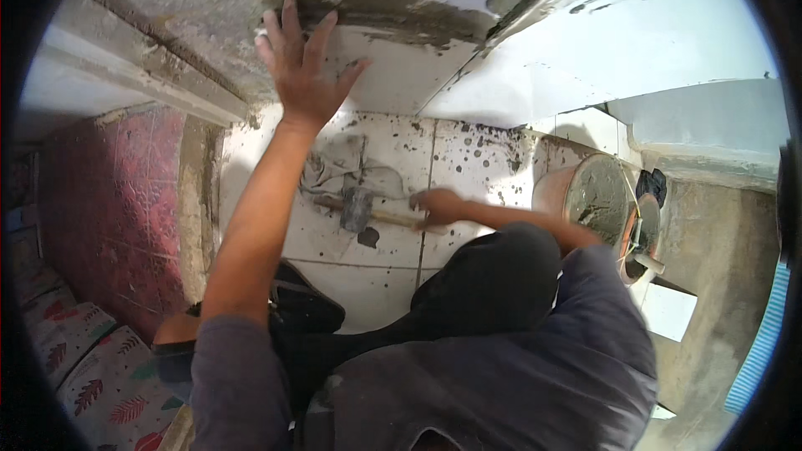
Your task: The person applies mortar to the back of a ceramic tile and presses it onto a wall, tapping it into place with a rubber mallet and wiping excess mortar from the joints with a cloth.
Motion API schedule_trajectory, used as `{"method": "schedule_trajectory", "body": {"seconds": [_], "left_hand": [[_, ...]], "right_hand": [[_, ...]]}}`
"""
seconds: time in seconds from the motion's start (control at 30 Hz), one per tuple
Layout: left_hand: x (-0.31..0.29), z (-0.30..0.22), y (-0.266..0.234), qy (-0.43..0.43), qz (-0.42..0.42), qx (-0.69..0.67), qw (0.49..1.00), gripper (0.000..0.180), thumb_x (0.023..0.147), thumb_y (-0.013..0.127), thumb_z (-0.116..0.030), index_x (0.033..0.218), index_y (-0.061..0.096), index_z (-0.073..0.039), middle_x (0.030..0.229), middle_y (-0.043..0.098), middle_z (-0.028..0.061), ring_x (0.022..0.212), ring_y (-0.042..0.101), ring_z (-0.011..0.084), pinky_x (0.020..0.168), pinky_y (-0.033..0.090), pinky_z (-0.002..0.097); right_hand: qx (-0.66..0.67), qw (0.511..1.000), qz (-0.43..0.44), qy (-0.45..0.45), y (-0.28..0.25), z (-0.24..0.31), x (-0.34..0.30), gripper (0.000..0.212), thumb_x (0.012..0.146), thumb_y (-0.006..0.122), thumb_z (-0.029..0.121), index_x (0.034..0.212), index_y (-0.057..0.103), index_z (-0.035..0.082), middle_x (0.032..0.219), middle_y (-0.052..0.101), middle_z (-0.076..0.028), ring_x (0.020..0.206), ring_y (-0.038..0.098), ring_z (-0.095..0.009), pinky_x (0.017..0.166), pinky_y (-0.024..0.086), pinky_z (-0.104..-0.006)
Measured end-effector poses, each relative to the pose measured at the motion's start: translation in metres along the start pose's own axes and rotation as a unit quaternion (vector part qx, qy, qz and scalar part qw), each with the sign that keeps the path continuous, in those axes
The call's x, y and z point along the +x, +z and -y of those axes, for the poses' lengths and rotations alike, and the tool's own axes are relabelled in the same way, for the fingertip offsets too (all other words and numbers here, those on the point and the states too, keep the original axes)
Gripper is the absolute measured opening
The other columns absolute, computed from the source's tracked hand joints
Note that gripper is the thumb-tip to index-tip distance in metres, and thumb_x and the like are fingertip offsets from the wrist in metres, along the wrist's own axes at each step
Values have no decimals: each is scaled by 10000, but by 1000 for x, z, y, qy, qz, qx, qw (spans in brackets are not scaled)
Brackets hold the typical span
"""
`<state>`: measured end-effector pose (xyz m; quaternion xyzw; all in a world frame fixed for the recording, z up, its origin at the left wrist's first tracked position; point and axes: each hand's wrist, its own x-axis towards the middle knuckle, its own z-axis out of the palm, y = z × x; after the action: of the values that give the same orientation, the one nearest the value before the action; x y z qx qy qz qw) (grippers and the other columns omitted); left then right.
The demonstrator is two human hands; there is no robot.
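My left hand (305,75) presses against the wall with its fingers spread. Its fingertips reach a band of wet grey mortar (401,17) along the top of a white wall tile (401,71). Lower down, my right hand (440,207) is at the wooden handle of a hammer (357,209) with a blocky grey head, its fingers curled about the handle's end and a little blurred. The hammer lies low over the tiled floor, beside a crumpled, dirty grey cloth (380,179). A second stick-like piece (327,200) shows on the head's other side.
On the right stands a bucket of grey mortar (597,196), with a smaller container (642,238) holding a tool against it. Mortar drops spot the white floor tiles (476,150). A red tiled floor (125,209) and leaf-patterned fabric (109,380) lie left. A white tile piece (668,311) rests right.
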<state>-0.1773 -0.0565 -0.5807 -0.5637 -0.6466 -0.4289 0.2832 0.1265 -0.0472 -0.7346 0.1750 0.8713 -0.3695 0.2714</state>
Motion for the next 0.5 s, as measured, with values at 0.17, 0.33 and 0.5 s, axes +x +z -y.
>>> {"method": "schedule_trajectory", "body": {"seconds": [0.17,0.33,0.5], "left_hand": [[14,6,-31,95,149,55,983,631,679,716,-391,1232,482,-197,1395,278,172,1239,263,473,930,226,625],[-28,-7,-22,131,145,-41,980,438,717,684,-280,1084,547,-83,1295,368,199,1171,379,403,918,335,511],[-110,-38,28,-481,161,-205,837,531,744,651,-440,1048,511,-29,1075,509,174,1002,491,303,822,415,443]], "right_hand": [[1,971,-239,-12,69,33,20,353,760,624,359,925,490,77,884,589,-134,782,583,-321,651,464,-435],[22,975,-222,-7,-5,4,-18,348,780,598,402,872,495,82,703,589,-133,671,584,-336,610,447,-447],[-26,955,-295,-16,-93,10,-70,375,782,593,434,832,503,74,643,571,-141,614,569,-349,557,426,-444]]}}
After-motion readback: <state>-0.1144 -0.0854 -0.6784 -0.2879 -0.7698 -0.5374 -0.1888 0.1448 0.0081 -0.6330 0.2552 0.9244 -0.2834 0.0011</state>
